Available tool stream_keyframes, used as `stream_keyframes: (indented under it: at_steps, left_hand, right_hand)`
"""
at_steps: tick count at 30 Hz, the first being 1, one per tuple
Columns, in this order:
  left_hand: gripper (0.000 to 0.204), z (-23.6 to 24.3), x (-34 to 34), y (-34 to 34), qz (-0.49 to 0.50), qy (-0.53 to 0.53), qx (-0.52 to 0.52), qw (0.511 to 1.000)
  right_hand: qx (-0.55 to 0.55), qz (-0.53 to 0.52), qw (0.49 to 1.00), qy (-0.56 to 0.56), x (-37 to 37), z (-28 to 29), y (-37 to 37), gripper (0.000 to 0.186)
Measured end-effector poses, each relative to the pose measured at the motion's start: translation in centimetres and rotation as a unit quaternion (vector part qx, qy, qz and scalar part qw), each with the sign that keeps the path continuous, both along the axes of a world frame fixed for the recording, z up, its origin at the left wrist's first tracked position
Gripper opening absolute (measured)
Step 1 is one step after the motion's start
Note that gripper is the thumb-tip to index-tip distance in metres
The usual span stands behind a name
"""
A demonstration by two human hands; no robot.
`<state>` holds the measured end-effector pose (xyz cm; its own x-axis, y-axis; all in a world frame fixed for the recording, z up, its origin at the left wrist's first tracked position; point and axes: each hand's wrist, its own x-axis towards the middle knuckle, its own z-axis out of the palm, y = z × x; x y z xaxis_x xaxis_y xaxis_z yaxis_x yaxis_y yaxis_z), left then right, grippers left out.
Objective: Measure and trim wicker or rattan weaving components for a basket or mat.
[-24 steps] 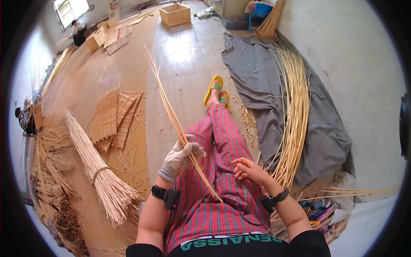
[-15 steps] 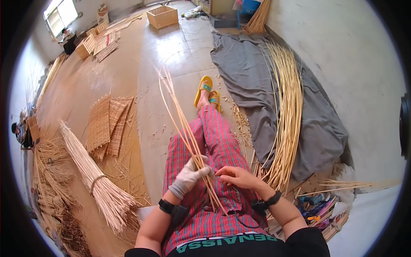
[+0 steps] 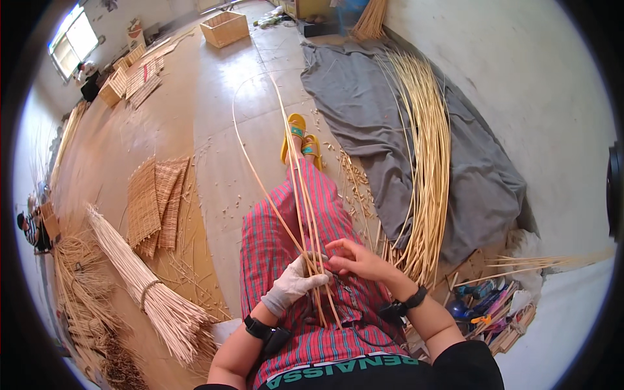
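My left hand (image 3: 298,286), in a pale glove, is closed around a few long, thin wicker rods (image 3: 303,195) above my lap. Their upper ends stretch away past my feet, and one bends out in a wide arc to the left. The lower ends stick out below the glove toward my waist. Just right of the rods is my bare right hand (image 3: 359,261), its fingers loosely bent and apart, close to the rods with nothing seen in them. Whether its fingertips touch a rod is hard to make out.
A loose heap of rods (image 3: 429,169) lies on a grey cloth (image 3: 478,175) to my right. On the left are a tied rod bundle (image 3: 130,260) and woven panels (image 3: 143,201). A wooden box (image 3: 225,31) stands far ahead. Tools (image 3: 481,305) lie near my right elbow.
The held rods have swung to the right and fanned apart, one now bowing left. My left hand has shifted slightly down and right; the right hand's fingers have lifted and spread a little.
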<state>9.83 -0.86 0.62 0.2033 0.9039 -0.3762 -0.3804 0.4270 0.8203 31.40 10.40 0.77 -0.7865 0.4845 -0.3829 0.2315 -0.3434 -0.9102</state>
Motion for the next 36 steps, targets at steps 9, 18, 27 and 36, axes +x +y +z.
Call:
stream_keyframes:
  at_steps: [9,18,27,36]
  left_hand:
    - [0.029,0.8,2.6,-3.4,-0.284,0.075,-0.001,0.956]
    - [0.037,0.9,2.5,-3.9,-0.171,-0.005,0.052,0.984]
    - [0.046,2.6,4.2,-0.1,-0.191,-0.045,-0.032,0.98]
    - [0.033,-0.4,4.0,-0.2,-0.116,-0.07,-0.14,0.981]
  right_hand:
    - [-0.001,-0.02,0.999,0.033,-1.7,-1.1,-3.8,0.07]
    - [0.087,0.028,0.977,0.193,-2.6,5.6,-6.2,0.052]
    - [-0.016,-0.397,0.893,0.211,3.2,5.4,3.6,0.03]
    - [0.199,-0.543,0.707,-0.407,26.2,-20.4,6.4,0.044]
